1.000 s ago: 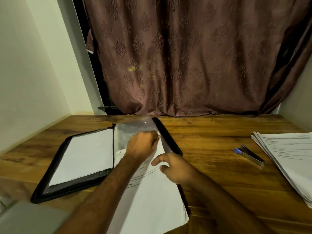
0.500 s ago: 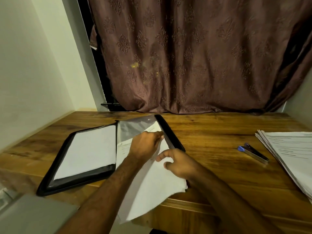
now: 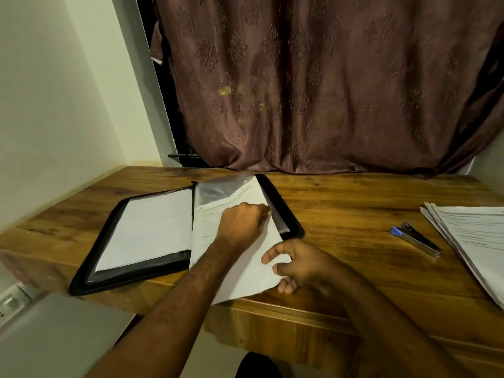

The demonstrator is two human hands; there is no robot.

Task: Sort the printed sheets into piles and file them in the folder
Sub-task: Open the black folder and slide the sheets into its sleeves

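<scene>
Printed sheets (image 3: pixel 240 257) are seen lying partly inside a clear plastic sleeve (image 3: pixel 218 188) on the right half of an open black zip folder (image 3: pixel 283 211), with their near end hanging over the front edge of the wooden desk (image 3: pixel 341 214). The upper right edge of the sleeve is pinched by the left hand (image 3: pixel 241 223), whose fingers are curled tightly near the folder's right border; exactly which layer is gripped cannot be told. The lower right corner of the sheets is held by the right hand (image 3: pixel 297 266), with the thumb laid on top and the other fingers curled beneath the paper. A white page (image 3: pixel 148 227) is shown filed on the folder's left half. A stapler (image 3: pixel 417 240) with a blue end is seen lying well to the right of the folder, and just beyond it a fanned stack of printed paper (image 3: pixel 474 241) is placed at the desk's right edge. A brown patterned curtain (image 3: pixel 327 85) is hung behind the desk.
</scene>
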